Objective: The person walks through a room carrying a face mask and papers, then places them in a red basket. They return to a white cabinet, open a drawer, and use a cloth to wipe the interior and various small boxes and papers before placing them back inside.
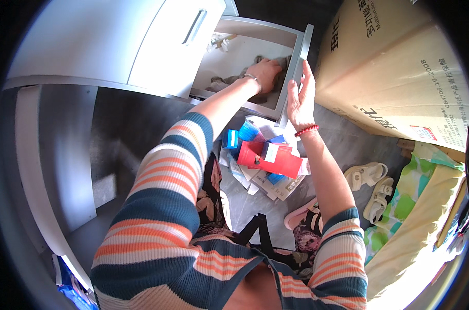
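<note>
My left hand (263, 73) reaches into an open white drawer (242, 50), its fingers down on a grey-brown cloth (230, 80) that lies bunched along the drawer's front side. Whether the fingers grip the cloth is hidden. My right hand (302, 95) rests at the outer face of the drawer front (306, 42), fingers extended and thumb near its top edge. Crumpled white pieces (224, 45) lie at the drawer's far left corner. On the floor below the drawer is a pile with a red envelope (271, 159), blue small boxes (230, 138) and papers (273, 188).
A large cardboard box (393, 69) stands right of the drawer. White sandals (378, 199) lie on the floor beside green-patterned fabric (403, 190). The white cabinet (157, 42) with a handle is at the upper left, above a grey panel (66, 155).
</note>
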Motion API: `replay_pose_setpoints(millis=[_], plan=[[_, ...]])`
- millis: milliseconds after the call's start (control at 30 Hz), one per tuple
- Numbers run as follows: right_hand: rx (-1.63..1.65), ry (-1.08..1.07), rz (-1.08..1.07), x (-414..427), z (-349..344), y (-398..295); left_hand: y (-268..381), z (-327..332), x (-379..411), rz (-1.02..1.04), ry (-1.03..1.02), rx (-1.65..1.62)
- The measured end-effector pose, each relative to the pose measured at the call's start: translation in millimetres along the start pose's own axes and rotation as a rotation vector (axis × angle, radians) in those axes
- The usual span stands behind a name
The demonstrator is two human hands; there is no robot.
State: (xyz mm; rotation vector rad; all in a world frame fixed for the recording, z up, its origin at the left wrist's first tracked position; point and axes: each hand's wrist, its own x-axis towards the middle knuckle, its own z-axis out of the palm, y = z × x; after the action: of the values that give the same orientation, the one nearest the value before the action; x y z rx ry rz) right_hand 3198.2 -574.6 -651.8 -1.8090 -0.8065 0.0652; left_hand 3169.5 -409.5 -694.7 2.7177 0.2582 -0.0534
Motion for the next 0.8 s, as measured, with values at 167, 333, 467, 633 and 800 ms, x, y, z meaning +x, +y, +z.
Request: replay_pose_setpoints(millis=[167,333,467,633,800], plan=[[0.025,-0.001,0.032,1.4,0.6,-0.8,-39.0,-25.3,-13.3,-0.171,0.004,0.112],[0.049,0.002,0.012,0.6,3.5,-0.5,-91.8,-24.7,1.6,-0.544,-0.032,0.263],[0.025,0.003,0.015,-0.6,1.2,1.1,-79.3,-26.0,4.4,-0.533,0.006,0.193],[0.027,0.000,-0.002,0.2,3.1,0.1,-43.8,-18.2,-15.4,-0.167,0.006,0.125],[0.000,0.011,0.005,0.0,-0.7,4.1,-11.4,-45.9,-37.8,-0.298,-0.291,0.189]])
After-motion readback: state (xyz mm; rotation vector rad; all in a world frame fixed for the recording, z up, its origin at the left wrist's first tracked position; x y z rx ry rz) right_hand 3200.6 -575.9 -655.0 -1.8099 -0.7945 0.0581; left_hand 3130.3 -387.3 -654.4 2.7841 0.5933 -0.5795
